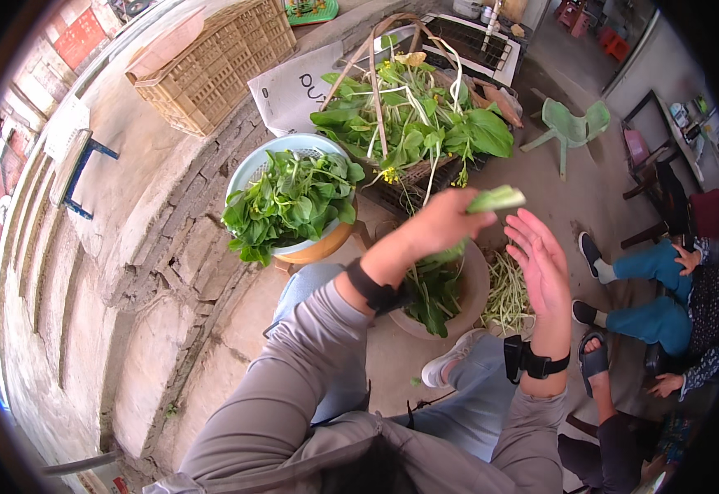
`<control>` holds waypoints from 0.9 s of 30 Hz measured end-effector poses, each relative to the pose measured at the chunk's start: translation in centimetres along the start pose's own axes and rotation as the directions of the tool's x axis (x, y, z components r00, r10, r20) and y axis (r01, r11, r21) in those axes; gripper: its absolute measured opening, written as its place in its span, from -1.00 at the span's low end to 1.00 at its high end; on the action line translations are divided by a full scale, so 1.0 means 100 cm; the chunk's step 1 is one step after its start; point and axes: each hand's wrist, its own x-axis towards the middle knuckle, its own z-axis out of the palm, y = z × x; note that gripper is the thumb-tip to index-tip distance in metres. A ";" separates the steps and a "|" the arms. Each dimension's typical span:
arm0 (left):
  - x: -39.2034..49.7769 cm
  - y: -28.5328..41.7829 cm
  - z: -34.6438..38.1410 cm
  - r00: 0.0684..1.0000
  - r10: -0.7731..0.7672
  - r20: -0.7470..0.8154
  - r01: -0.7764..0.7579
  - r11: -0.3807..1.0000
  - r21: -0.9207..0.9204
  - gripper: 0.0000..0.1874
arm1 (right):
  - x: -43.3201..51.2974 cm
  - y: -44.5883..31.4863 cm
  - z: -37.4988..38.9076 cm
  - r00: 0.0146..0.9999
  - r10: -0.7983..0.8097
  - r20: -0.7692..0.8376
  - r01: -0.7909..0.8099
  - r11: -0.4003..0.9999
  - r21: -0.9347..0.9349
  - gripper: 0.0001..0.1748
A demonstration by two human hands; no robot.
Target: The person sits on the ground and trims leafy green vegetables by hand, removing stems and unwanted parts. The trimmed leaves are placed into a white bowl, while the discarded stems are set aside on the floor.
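My left hand is closed around a leafy green vegetable, whose pale cut stalk sticks out past the fingers to the right. Its leaves hang below the hand, over a round basin that holds more dark green leaves. Just right of the stalk, my right hand is raised with its fingers apart and nothing in it. A pile of pale stalks and trimmings lies beside the basin, beneath the gap between my hands. My left forearm hides part of the basin.
A light blue colander heaped with leafy greens stands left. Beyond it are a handled basket of flowering greens, a plastic crate and a green stool. Seated people are at right; concrete steps at left.
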 end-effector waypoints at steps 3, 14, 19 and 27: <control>-0.010 0.000 -0.082 0.780 0.175 -0.601 0.185 0.853 0.488 -0.66 | 0.002 -0.004 0.002 0.999 0.003 -0.035 -0.004 1.000 -0.028 -0.48; -0.036 -0.133 -0.184 0.432 -0.505 -0.748 0.882 0.062 0.468 -0.24 | 0.001 -0.003 0.008 0.993 0.112 0.028 -0.111 0.993 -0.050 -0.55; -0.025 -0.109 -0.172 0.336 -0.551 -0.764 0.916 0.003 0.401 -0.22 | -0.001 -0.006 0.012 0.991 0.126 0.034 -0.124 0.991 -0.055 -0.55; -0.033 -0.027 -0.132 0.667 -0.155 -0.728 0.742 0.226 0.632 -0.54 | 0.059 0.072 0.022 0.959 0.285 0.010 -0.284 0.953 0.103 -0.54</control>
